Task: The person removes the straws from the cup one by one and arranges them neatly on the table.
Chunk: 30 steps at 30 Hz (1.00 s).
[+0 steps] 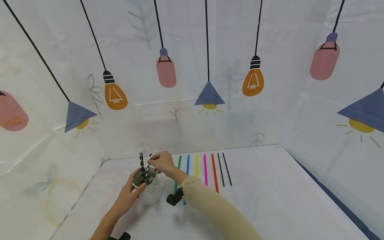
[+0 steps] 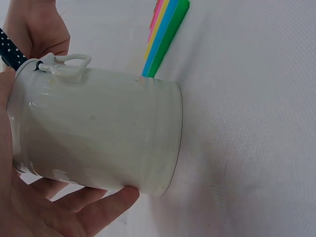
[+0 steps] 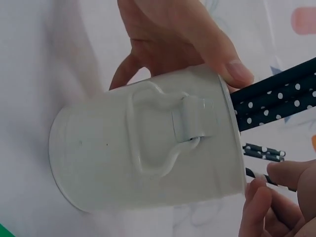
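A white canister (image 1: 152, 193) with a wire-like side handle (image 3: 134, 148) stands on the table, slightly tilted in the head view. My left hand (image 1: 127, 197) holds it from the left, thumb at the rim and fingers along its side. Black straws with white dots (image 3: 271, 101) stick out of its mouth, along with thinner dotted ones (image 3: 264, 152). Over the opening, my right hand (image 1: 163, 162) pinches a black-and-white striped straw (image 1: 147, 169), its lower end inside the canister. How deep it reaches is hidden.
Right of the canister lies a row of straws: green (image 1: 179, 162), blue (image 1: 188, 163), yellow (image 1: 196, 165), pink (image 1: 205, 168) and red (image 1: 214, 173). Two black dotted straws (image 1: 227, 169) end the row. My right forearm (image 1: 210, 206) crosses in front of some. A lamp-printed sheet (image 1: 186, 116) backs the white table (image 1: 270, 200).
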Available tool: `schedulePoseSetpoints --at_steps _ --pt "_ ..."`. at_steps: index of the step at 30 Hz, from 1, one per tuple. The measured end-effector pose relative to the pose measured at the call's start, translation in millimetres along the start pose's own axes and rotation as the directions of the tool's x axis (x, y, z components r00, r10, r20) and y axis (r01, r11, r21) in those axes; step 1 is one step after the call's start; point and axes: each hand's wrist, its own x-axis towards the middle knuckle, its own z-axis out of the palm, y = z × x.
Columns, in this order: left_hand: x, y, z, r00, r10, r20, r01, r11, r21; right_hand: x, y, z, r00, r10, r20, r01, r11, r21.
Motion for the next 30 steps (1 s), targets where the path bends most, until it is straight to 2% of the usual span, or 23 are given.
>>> schedulePoseSetpoints --at_steps 7,13,17,23,30 --pt "-0.7 -0.7 1.6 1.0 0.002 -0.003 -0.002 1.0 0.006 0.9 0 8 1.0 -0.014 -0.02 0.013 0.999 -0.039" --pt "-0.4 -0.8 1.8 1.0 0.017 -0.011 -0.017 1.0 0.013 -0.8 -4 6 1.0 -0.022 -0.011 0.021 0.999 -0.036" --pt "0.4 -0.5 1.1 0.999 0.028 -0.017 -0.027 0.999 0.02 -3.7 -11 -3 0.999 -0.047 0.013 0.048 0.999 -0.023" --pt "1.6 -0.7 0.9 0.999 0.034 -0.017 -0.034 0.999 0.013 -11.1 -23 -20 0.991 -0.129 0.046 0.13 0.991 -0.026" --pt "0.6 -3.3 2.2 1.0 0.024 -0.019 -0.024 1.0 0.01 -23.1 -40 -44 0.977 -0.201 0.068 0.199 0.98 0.026"
